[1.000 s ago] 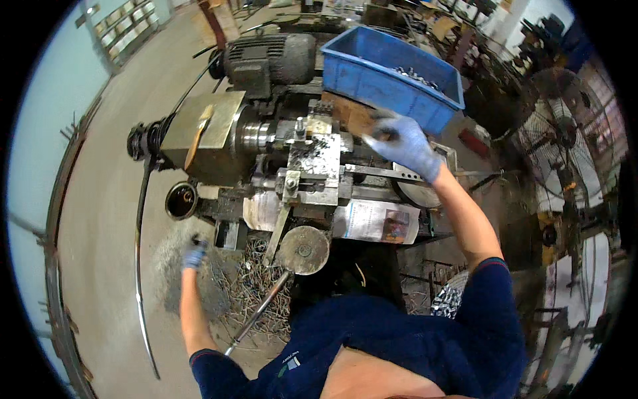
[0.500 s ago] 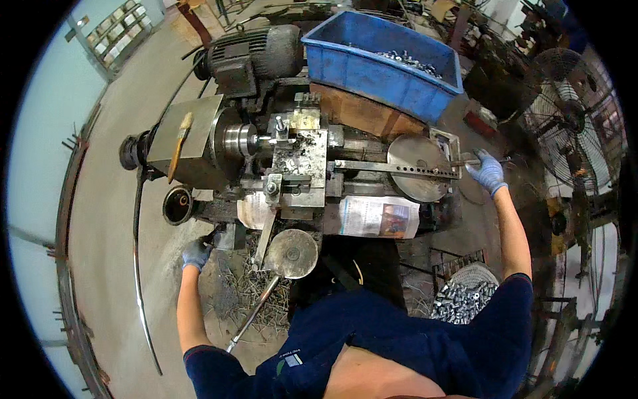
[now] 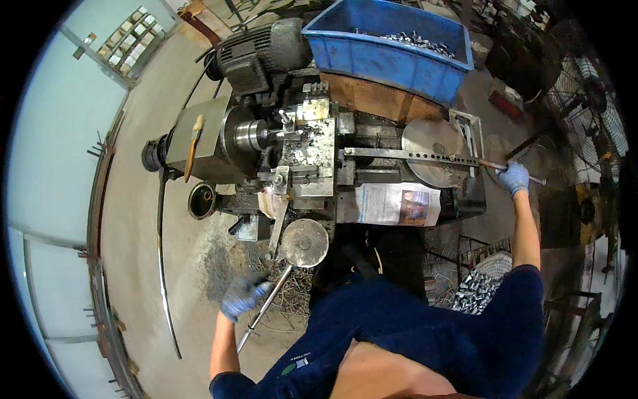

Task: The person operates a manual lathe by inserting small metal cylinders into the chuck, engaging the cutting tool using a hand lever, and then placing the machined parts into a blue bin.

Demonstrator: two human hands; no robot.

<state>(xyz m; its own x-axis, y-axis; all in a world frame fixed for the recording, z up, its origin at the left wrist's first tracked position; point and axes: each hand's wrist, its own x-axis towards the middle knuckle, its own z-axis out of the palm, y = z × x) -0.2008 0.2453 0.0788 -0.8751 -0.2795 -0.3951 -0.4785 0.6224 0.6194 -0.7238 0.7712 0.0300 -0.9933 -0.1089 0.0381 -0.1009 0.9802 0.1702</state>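
Note:
My right hand (image 3: 514, 177), in a blue-grey glove, is closed around the rod handle (image 3: 493, 165) at the end of a flat bar with a row of holes (image 3: 425, 156). That bar crosses a round metal disc (image 3: 435, 147) on the right of a small lathe. My left hand (image 3: 242, 297), gloved too, hangs beside a long metal lever (image 3: 264, 309), fingers somewhat apart and nothing visible in them; it looks separate from the lever. The lever runs down from a smaller disc (image 3: 304, 243). On the lathe, a chuck (image 3: 250, 134) faces a chip-strewn tool slide (image 3: 311, 153).
A blue bin (image 3: 392, 60) with small metal parts stands behind the lathe, near a motor (image 3: 262, 56). A brush (image 3: 194, 147) lies on the headstock. Newspaper (image 3: 399, 204) covers the front bed. A basket of metal parts (image 3: 477, 291) sits low right; a fan (image 3: 588, 100) stands far right.
My left hand has come back from the block below the cup at the lathe's front left, toward the lever. My right hand stays on the rod handle. The whole view has shifted slightly.

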